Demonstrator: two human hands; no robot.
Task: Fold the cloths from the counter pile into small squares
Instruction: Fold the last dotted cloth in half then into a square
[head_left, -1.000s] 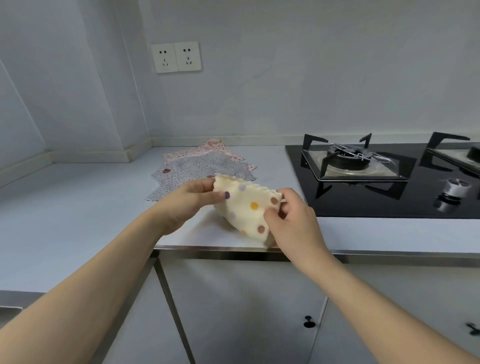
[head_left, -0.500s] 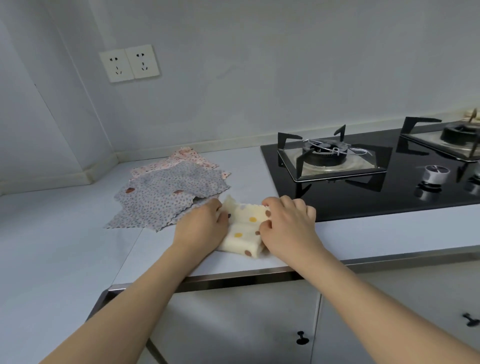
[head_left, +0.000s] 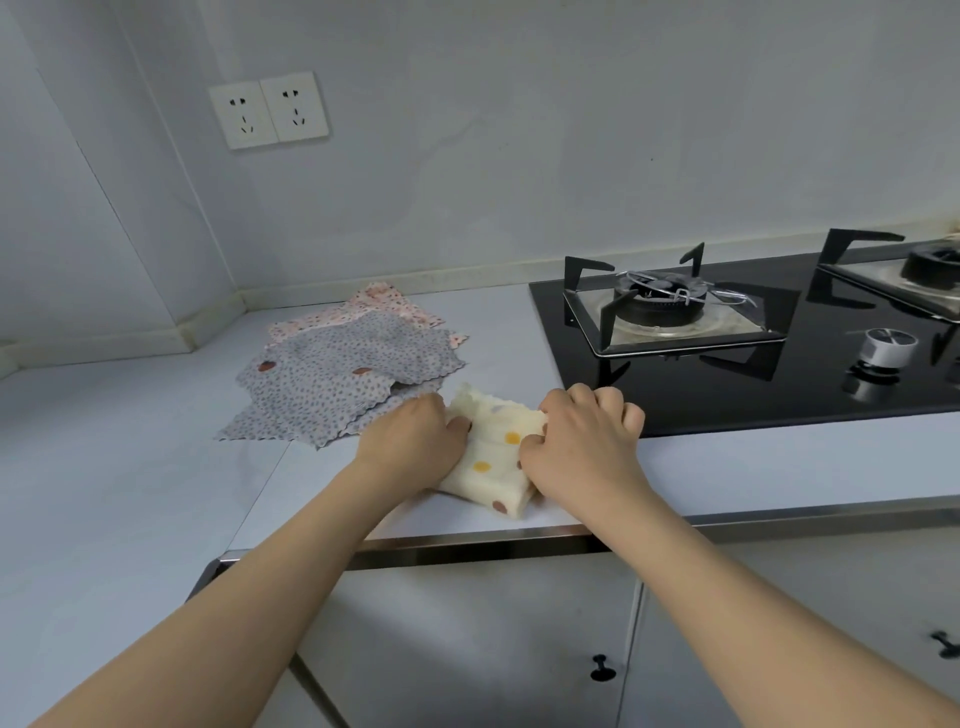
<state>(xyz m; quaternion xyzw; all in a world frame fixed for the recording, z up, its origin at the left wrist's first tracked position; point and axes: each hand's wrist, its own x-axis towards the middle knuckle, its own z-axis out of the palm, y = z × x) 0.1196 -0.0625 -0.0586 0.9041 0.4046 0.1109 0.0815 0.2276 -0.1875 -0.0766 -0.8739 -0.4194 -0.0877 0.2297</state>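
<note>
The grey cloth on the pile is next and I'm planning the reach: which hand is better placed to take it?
Probably the left hand: it lies at the grey cloth edge, while the right hand holds the cream cloth on the hob side.

Not much to report on the person, honestly. Two bare forearms come in from the bottom of the frame, no sleeves anywhere in view, so whatever top is worn ends above where the camera cuts off. No watch, no bracelet, no rings on the left hand (head_left: 410, 447) or the right hand (head_left: 582, 449). No gloves either. Fingers (head_left: 605, 402) look plain, nails short as far as the view shows.
</note>
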